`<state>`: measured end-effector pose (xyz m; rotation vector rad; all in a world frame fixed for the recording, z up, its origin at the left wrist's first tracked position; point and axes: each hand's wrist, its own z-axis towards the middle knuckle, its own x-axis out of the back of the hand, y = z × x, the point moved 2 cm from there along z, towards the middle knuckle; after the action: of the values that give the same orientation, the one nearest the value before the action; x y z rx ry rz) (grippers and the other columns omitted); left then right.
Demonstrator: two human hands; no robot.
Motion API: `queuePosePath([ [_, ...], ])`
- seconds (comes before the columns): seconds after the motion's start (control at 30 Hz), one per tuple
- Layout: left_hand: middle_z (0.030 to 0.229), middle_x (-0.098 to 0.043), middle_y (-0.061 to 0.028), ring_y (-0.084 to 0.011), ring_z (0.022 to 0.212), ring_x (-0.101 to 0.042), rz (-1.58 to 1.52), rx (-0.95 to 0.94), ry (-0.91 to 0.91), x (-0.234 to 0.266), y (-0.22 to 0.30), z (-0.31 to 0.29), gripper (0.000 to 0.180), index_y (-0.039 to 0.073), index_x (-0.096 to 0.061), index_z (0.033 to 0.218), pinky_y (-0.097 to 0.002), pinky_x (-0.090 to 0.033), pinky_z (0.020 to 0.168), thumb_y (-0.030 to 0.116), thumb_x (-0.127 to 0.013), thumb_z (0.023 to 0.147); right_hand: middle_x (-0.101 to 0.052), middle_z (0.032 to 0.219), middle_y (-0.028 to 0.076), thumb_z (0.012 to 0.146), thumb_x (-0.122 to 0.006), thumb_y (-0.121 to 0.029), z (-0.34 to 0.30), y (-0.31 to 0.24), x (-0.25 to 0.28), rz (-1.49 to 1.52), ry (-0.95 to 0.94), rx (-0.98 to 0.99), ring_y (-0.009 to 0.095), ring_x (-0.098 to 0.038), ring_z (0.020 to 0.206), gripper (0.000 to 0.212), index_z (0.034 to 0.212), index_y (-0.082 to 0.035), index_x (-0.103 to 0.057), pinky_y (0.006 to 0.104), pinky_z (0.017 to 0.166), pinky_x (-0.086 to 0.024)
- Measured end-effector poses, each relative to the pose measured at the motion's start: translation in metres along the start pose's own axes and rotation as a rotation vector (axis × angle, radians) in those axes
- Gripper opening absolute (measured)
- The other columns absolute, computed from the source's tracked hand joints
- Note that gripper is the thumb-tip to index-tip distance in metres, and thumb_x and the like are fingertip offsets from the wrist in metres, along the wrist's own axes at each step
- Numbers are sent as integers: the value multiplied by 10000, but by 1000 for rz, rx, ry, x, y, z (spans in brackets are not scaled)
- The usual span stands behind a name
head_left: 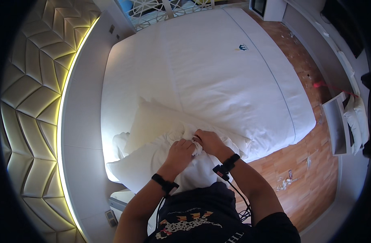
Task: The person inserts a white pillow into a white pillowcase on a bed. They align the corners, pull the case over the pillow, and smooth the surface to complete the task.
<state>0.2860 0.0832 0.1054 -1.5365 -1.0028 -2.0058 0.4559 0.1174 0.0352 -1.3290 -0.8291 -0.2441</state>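
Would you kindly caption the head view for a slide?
Left hand and right hand grip white cloth at the edge of a bed.

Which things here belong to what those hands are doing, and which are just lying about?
Job:
- left hand, right hand, gripping bunched white fabric
- pale pillow, bed underneath

Lying about:
- white scraps on the floor
- red item, kind unclear

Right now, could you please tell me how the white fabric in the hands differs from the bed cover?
The white fabric is bunched in the left hand and right hand; the bed cover lies spread out. The bed cover bears a thin dark line and a small blue motif; the white fabric shows neither. Both are white.
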Motion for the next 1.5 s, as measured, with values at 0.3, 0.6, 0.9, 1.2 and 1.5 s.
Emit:
queuePosePath([
  [0.3,954,-677,-144,-392,944,-648,-259,101,-16,74,26,-19,233,39,-659,907,-499,-541,834,74,-764,702,-710,1008,155,965,-616,-219,19,-11,5,-204,93,82,399,-708,939,161,1029,-71,-623,495,808,-576],
  [0.6,1021,-721,-160,-365,1004,-660,-314,294,467,98,-31,-30,318,24,-726,1031,-437,-541,894,-49,-692,723,-720,1125,162,966,-606,-242,4,-60,34,-24,-124,-239,396,-670,1120,215,1105,-84,-650,597,1042,-452],
  [0.9,1011,-688,-146,-320,925,-670,-471,406,613,90,-40,-11,307,9,-687,1036,-380,-530,859,-92,-624,753,-633,1039,74,891,-746,-236,-55,-91,37,-29,425,-72,338,-584,1086,270,1081,-74,-644,499,1040,-406],
  [1.2,1021,-673,-94,-191,929,-664,-450,412,531,71,-53,15,327,18,-652,1115,-301,-526,834,-108,-541,835,-639,1084,43,919,-673,-158,-75,-108,14,-253,304,31,284,-602,1061,100,1007,-113,-684,440,916,-475],
  [1.5,982,-705,-91,-165,874,-655,-758,597,305,49,-82,21,324,30,-653,1212,-308,-526,791,-59,-581,909,-714,991,151,983,-658,-205,-101,-75,-38,199,495,-207,354,-716,841,162,1070,-70,-639,463,718,-575],
])
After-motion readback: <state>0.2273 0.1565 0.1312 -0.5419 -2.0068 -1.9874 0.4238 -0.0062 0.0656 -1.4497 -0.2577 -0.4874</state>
